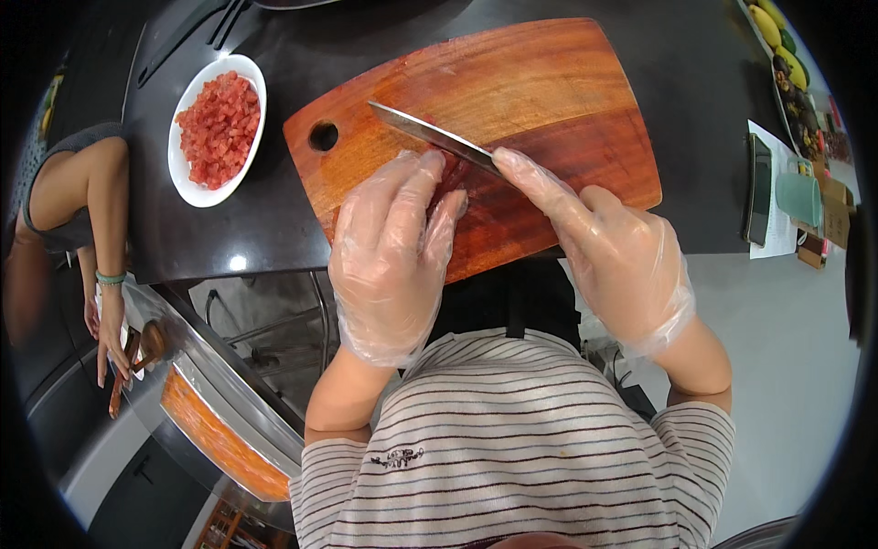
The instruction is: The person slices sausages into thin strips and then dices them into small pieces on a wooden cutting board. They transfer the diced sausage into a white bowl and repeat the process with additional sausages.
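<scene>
Both my hands wear clear plastic gloves over a wooden cutting board (pixel 540 78) with a round hole at its left end. My right hand (pixel 617 247) grips a kitchen knife (pixel 430 134), index finger stretched along its spine, the blade pointing to the far left. My left hand (pixel 389 252) is curled at the board's near side, with fingertips beside the blade. A small dark red piece of food (pixel 455 171) shows between these fingers and the knife, mostly hidden. Left of the board stands a white oval bowl (pixel 174 165) of diced red food (pixel 219 128).
The board lies on a dark counter (pixel 695 165). At the left, another person's bare hand (pixel 112 343) is near a tray of orange shreds (pixel 215 435) under plastic. A phone (pixel 758 188), paper and a green container (pixel 798 197) sit at the right, fruit (pixel 768 27) beyond.
</scene>
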Motion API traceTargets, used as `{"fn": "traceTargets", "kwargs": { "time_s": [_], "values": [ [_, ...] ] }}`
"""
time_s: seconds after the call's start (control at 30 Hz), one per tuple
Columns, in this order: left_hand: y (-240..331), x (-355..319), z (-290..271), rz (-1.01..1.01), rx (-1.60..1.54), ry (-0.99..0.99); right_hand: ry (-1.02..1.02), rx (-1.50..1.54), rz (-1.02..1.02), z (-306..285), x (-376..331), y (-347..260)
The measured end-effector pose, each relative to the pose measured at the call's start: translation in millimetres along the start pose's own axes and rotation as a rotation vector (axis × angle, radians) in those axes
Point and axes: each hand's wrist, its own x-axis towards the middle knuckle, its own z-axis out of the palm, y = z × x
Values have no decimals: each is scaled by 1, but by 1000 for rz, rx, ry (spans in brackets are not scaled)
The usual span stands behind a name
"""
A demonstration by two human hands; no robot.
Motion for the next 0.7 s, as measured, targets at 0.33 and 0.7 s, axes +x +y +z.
{"fn": "traceTargets", "kwargs": {
  "time_s": [0.33, 0.7],
  "values": [
    [-2, -3, -3, 32, 41, -5, -36, -16, -21, -10, 1, -5],
    [-3, 1, -4, 32, 13, -30, -49, 26, 35, -14, 7, -3]
  ]
}}
